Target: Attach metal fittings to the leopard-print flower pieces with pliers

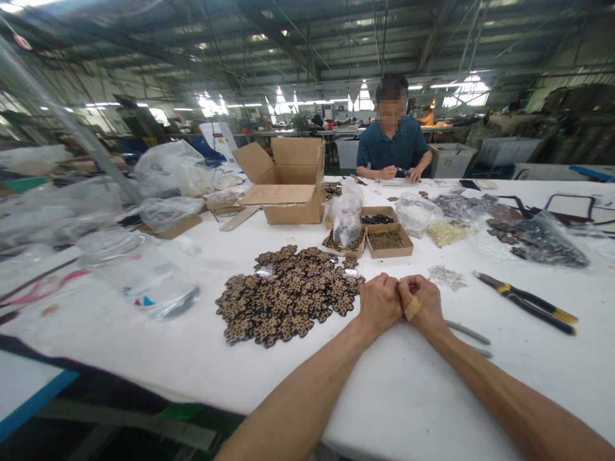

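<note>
Pinching something small, both hands (401, 299) beside patterned flower-shaped pieces (288, 298)

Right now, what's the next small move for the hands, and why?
I'd probably ease the right hand slightly away from the left hand: both have curled fingers and sit knuckle-close, so whatever is between them is hidden; a small gap should show it.

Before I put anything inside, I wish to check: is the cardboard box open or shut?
Open. The flaps of the box spread away from its mouth, and part of its inside shows; its bottom is hidden.
</note>
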A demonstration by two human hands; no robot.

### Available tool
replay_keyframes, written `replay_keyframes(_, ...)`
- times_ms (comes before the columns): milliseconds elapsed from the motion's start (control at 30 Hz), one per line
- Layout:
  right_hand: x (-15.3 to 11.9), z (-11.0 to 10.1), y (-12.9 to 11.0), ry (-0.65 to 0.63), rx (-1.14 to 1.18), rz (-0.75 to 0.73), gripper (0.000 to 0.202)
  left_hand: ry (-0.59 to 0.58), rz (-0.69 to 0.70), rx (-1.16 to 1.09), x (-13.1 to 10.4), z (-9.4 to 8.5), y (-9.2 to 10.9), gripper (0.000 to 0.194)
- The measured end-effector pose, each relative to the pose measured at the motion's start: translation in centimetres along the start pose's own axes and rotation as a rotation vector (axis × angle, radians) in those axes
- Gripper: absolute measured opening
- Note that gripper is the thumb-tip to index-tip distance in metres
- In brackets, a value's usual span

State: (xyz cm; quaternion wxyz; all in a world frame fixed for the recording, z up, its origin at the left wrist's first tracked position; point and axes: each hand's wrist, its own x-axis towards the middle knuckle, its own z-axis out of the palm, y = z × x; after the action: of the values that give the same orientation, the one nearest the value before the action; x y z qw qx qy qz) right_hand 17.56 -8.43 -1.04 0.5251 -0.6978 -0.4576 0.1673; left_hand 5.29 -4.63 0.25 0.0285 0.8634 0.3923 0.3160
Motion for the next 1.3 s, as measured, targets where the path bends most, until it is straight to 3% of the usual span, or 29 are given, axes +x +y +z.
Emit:
replay_keyframes(167, 0.9, -0.7, -1.1, -0.013, 0.041, 0.004, 0.033, 0.048, 0.004, -0.044, 0.5, 0.0, 0.0, 0.019)
replay_keyframes(333, 4.8, -5.4, 0.2, -0.19, -0.084, -0.071, 0.032, 0.071, -0.002, -0.101, 1.2, -0.1, -0.6, 0.018)
replay_keyframes(467, 7.3, -9.9, 2.9, -0.417, -0.314, -0.105, 0.022, 0.055, 0.003, -0.126, 1.2, -0.1, -0.9, 0.017)
replay_keyframes(567, 7.8, -11.5, 4.1, -0.62, -0.399, -0.123, 0.02, 0.051, -0.007, -0.139, 1.2, 0.0, -1.1, 0.017)
replay_keyframes(667, 7.7, -11.7, 4.4, -0.688, -0.434, -0.118, 0.017, 0.055, -0.018, -0.157, 1.3, 0.0, -1.2, 0.017)
replay_keyframes(1100, 6.2, -11.1, 4.1, -0.752, -0.614, -0.218, 0.008, 0.036, -0.002, -0.17, 0.4, -1.0, -1.5, 0.016)
replay_keyframes(1300, 5.6, -9.8, 2.2, -0.647, -0.294, -0.258, 0.02, 0.001, 0.105, -0.211, 0.4, -0.9, -1.3, 0.018)
